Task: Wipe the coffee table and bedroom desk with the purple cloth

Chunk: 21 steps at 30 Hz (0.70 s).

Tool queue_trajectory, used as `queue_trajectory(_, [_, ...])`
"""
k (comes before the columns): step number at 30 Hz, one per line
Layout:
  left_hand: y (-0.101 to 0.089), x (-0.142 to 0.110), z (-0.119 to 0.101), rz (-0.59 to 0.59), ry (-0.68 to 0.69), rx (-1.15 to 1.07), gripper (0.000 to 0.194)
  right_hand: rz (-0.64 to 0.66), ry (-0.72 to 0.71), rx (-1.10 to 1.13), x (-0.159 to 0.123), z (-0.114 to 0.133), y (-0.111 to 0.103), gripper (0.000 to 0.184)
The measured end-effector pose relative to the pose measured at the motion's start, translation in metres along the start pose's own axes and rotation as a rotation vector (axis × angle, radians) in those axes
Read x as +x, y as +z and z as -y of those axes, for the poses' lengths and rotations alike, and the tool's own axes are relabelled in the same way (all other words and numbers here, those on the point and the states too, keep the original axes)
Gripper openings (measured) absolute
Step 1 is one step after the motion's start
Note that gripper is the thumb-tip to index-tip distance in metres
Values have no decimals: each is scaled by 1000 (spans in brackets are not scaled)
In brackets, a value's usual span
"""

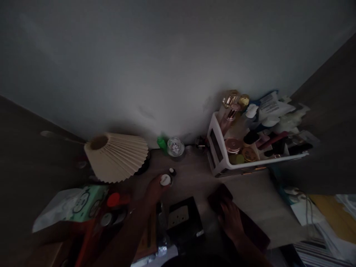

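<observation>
My left hand is closed around a small round container with a pale top, near the middle of the desk. Just behind it lies a small dark item with a white tip. Over to the right, my right hand rests on a long dark red cloth, its fingers curled on the fabric. The dim light hides how tightly they grip. Between my hands lies a black box with a paler panel.
A pleated lamp stands back left, beside a green bottle and a clear glass dish. At right is a white organizer full of cosmetics. Packets, including a green one, crowd the left; papers lie at lower right.
</observation>
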<state>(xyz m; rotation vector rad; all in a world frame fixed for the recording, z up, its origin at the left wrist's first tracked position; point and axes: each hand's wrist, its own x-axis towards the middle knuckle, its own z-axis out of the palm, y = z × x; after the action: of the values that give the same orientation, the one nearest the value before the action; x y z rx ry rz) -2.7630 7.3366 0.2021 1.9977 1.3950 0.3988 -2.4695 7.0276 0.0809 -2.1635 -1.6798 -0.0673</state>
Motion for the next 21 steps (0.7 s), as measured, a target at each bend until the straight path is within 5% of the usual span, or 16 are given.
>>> queue_trajectory(5, [5, -13, -25, 38, 56, -72, 33, -22, -4, 3, -1, 0, 1, 47])
queue_trajectory(8, [25, -6, -56, 78, 146, -113, 36, -56, -3, 26, -1, 0, 2, 47])
queue_trajectory(15, [107, 71, -135, 154, 322, -180, 39, -69, -22, 53, 7, 2, -8, 46])
queue_trajectory(21, [144, 120, -160, 97, 365, -223, 29, -111, -36, 55, 8, 1, -7, 50])
